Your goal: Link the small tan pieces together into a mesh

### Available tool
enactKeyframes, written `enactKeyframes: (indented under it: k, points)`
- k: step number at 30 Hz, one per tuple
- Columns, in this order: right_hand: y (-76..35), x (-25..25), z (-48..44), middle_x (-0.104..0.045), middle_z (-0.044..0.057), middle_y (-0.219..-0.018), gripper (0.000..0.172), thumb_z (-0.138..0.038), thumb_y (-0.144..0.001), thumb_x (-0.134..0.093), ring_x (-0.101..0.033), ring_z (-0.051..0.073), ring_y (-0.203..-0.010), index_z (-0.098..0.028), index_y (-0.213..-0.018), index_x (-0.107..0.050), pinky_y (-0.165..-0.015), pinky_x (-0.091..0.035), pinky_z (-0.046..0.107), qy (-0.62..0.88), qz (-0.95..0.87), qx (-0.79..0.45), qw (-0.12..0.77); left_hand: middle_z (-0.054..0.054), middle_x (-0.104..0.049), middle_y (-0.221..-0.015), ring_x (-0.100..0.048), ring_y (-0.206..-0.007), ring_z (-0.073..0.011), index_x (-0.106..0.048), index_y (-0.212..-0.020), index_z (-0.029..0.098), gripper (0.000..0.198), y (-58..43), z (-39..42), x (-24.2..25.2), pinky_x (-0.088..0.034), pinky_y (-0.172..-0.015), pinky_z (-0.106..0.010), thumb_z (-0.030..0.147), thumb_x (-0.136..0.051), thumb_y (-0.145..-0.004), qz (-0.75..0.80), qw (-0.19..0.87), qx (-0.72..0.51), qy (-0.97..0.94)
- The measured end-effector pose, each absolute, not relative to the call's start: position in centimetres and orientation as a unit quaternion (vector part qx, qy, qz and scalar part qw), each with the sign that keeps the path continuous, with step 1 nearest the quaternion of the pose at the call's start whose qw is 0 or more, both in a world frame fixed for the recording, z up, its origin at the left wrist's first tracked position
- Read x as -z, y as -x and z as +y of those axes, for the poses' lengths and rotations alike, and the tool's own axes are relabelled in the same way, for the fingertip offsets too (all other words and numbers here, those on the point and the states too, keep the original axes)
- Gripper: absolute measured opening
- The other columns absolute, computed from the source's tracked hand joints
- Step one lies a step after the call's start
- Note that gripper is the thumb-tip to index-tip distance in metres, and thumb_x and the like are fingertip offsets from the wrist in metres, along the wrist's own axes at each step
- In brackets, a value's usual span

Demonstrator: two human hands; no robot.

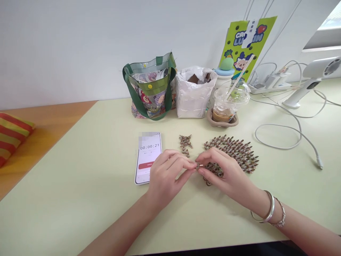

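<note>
My left hand point(169, 174) and my right hand point(226, 174) meet over the table, each closed in a pinch. Between their fingertips is a small brownish metal part point(198, 166) with a thin bright pin; the fingers cover most of it. Just beyond my right hand, many similar small parts lie in a broad pile point(237, 151), partly hidden by that hand. A smaller cluster of such parts point(185, 140) sits beyond my fingertips. Beside my left hand lies a white phone point(145, 156) showing a timer at 00:00:21, its lower right covered by the hand.
Along the wall stand a clear bag with green straps point(151, 89), a white bag-lined container point(193, 96) and a plastic cup point(226, 106) in a cardboard holder. A green paper bag point(239, 49) stands behind. A white cable point(301, 131) and a small fan point(311, 81) are at right.
</note>
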State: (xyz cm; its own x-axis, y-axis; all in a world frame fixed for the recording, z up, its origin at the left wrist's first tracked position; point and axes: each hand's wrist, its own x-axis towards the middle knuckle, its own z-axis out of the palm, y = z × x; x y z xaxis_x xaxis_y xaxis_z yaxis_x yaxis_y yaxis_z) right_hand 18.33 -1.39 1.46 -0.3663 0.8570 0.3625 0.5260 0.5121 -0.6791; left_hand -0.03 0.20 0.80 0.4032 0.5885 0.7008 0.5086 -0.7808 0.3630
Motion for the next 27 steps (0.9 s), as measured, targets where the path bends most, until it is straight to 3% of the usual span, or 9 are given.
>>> enactKeyframes:
  k: [10,17,27]
  points:
    - [-18.38,-1.45,-1.34,-0.059,0.004,-0.079,0.011,-0.022,-0.088,-0.047,-0.055,0.017,-0.076,-0.021,-0.084,-0.057,-0.067,-0.046,0.031,0.435,-0.811,-0.209,0.331,0.003,-0.067,-0.075,-0.055,-0.076,-0.0146,-0.056,-0.076,0.021,0.011,0.05,0.25,-0.72,-0.047,-0.068,-0.029,0.015,-0.066,-0.076,0.319,0.041,-0.427,-0.845]
    - [-18.37,-1.34,-1.4,-0.06,0.002,-0.081,0.008,-0.018,-0.085,-0.051,-0.055,0.016,-0.079,-0.021,-0.093,-0.051,-0.071,-0.044,0.032,0.439,-0.8,-0.218,0.345,0.004,-0.067,-0.075,-0.055,-0.078,-0.0147,-0.055,-0.076,0.021,0.013,0.04,0.24,-0.78,-0.046,-0.069,-0.029,0.014,-0.066,-0.076,0.325,0.045,-0.438,-0.837]
    - [-18.56,-1.07,-1.21,-0.059,0.003,-0.081,0.006,-0.02,-0.089,-0.047,-0.051,0.017,-0.079,-0.021,-0.089,-0.053,-0.07,-0.041,0.032,0.421,-0.827,-0.174,0.33,0.003,-0.067,-0.074,-0.054,-0.078,-0.0152,-0.054,-0.075,0.02,0.013,0.16,0.25,-0.64,-0.046,-0.068,-0.029,0.015,-0.067,-0.076,0.32,0.041,-0.429,-0.844]
